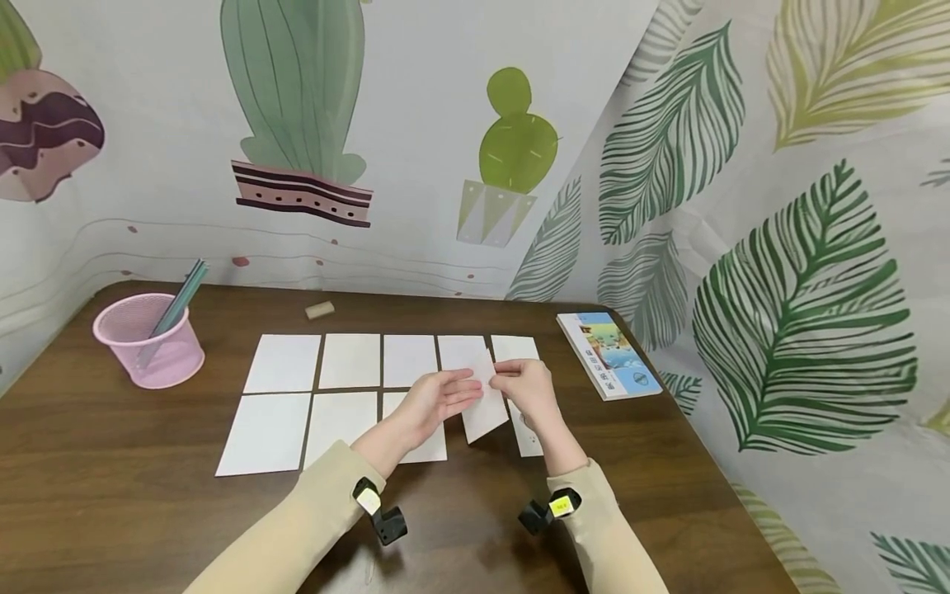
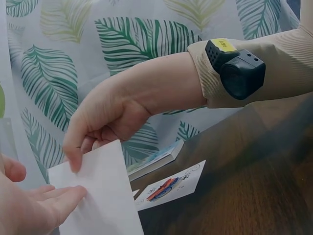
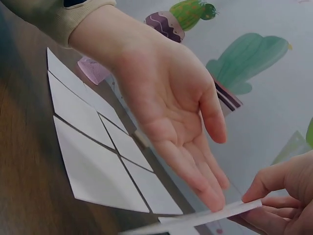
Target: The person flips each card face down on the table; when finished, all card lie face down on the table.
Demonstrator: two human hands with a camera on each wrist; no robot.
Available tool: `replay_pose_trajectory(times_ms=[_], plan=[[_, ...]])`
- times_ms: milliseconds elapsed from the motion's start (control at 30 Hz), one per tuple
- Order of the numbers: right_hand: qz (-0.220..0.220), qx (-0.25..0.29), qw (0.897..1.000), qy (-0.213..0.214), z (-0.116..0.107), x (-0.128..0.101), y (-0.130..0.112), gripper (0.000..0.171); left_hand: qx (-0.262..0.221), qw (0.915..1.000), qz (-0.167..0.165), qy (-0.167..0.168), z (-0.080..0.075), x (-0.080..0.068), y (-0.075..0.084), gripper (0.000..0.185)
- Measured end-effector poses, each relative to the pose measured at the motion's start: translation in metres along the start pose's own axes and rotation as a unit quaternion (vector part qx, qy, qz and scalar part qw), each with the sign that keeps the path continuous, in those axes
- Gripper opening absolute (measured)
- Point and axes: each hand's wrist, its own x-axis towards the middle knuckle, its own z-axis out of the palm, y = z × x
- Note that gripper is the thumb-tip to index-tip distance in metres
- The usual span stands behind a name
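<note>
Between my hands a white card (image 1: 486, 412) stands tilted above the table. My right hand (image 1: 529, 389) pinches its upper edge between thumb and fingers. My left hand (image 1: 434, 403) has its fingers extended, palm turned toward the card, with fingertips against the card's face in the left wrist view. Several white cards, such as the front left card (image 1: 263, 435) and back left card (image 1: 282, 363), lie in two rows. At the right end, a front card (image 2: 171, 187) shows a red and blue picture in the left wrist view.
A pink mesh pen holder (image 1: 165, 351) with dark green sticks (image 1: 181, 299) stands at the far left. A small tan cylinder (image 1: 319, 310) lies behind the cards. To the right rests a booklet or card stack (image 1: 610, 355) with a colourful cover. A patterned cloth (image 1: 423, 124) hangs behind the wooden table (image 1: 96, 478).
</note>
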Motion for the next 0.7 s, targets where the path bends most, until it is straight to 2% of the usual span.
replay_pose_trajectory(times_ms=[133,367,700], plan=[[0.03,0.027,0.999,-0.006,-0.002,0.002,0.013,0.028,-0.004,1.0,-0.007,0.004,-0.001,0.002,-0.004,0.046],[0.092,0.076,0.992,-0.051,-0.003,0.008,0.043,0.033,0.004,0.9998,-0.016,0.009,-0.008,0.003,-0.014,0.046],[0.092,0.044,0.994,-0.036,0.004,0.009,0.063,0.03,0.026,0.9989,-0.035,0.014,-0.012,0.004,-0.029,0.047]])
